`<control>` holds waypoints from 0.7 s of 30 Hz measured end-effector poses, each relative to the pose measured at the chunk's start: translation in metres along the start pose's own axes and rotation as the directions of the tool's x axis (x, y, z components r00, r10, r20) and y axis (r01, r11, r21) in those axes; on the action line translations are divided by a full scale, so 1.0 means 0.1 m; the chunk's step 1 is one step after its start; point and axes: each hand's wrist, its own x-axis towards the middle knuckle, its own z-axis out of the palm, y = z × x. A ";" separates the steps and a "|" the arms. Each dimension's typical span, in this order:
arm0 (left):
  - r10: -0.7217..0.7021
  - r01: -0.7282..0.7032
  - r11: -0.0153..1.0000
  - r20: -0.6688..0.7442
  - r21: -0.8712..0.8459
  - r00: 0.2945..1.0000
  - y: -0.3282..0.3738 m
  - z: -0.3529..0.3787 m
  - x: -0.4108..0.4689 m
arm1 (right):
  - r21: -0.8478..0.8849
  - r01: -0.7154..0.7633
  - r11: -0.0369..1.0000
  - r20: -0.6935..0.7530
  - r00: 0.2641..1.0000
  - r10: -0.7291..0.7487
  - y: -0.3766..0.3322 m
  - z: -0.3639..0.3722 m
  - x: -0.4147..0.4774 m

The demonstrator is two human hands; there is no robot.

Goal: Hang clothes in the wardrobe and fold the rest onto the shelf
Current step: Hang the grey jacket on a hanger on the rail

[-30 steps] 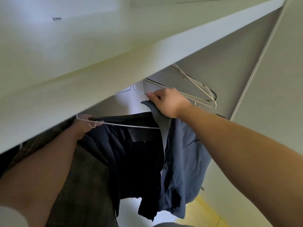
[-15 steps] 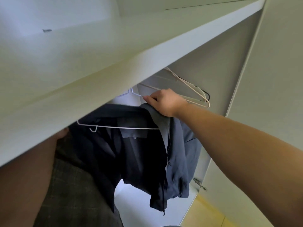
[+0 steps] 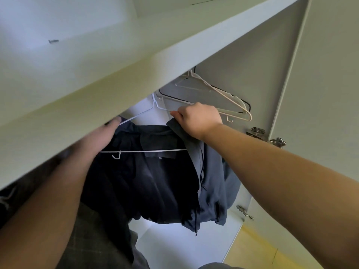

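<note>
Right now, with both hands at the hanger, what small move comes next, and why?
Probably the left hand should draw the shoulder of the navy jacket over the bare left arm of the white hanger; the right hand pinches collar and wire on its side.

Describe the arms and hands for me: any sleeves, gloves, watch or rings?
Both the left forearm and the right forearm are bare to the frame edge; no sleeve shows. The left hand and right hand wear no gloves. Neither wrist carries a watch or band. No ring shows, though some fingers are hidden.
</note>
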 end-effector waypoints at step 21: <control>-0.134 -0.005 0.905 -0.297 -0.426 0.946 -0.36 1.40 -0.49 | 0.159 0.002 0.987 -0.114 0.993 0.016 0.05 0.35 -0.23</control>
